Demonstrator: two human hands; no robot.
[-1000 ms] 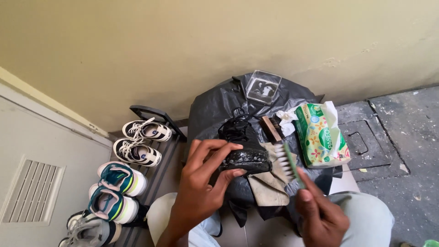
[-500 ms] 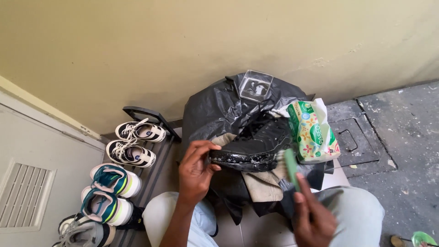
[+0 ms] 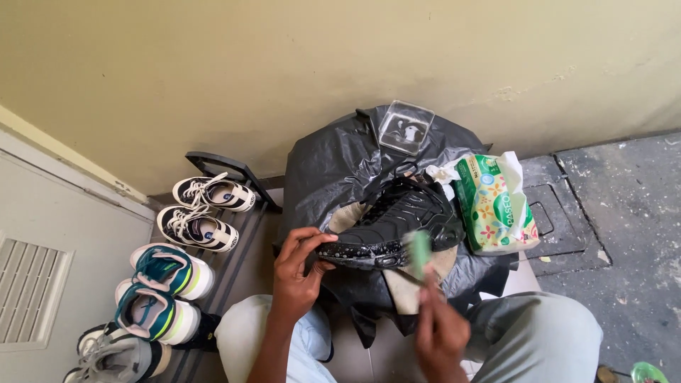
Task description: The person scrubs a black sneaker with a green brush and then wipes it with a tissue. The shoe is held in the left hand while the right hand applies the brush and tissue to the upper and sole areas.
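Left hand [image 3: 298, 273] — grips toe of black sneaker [image 3: 394, 223]. Right hand [image 3: 440, 330] — clenched on green-handled brush [image 3: 420, 254] at midsole. Best practice: short strokes, sneaker steadied over black plastic sheet [image 3: 333, 170].

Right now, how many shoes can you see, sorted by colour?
Black shoe held by the left hand: 1
Black-and-white sneakers: 2
Teal sneakers: 2
Grey sneakers: 1 that I can tell
Total: 6
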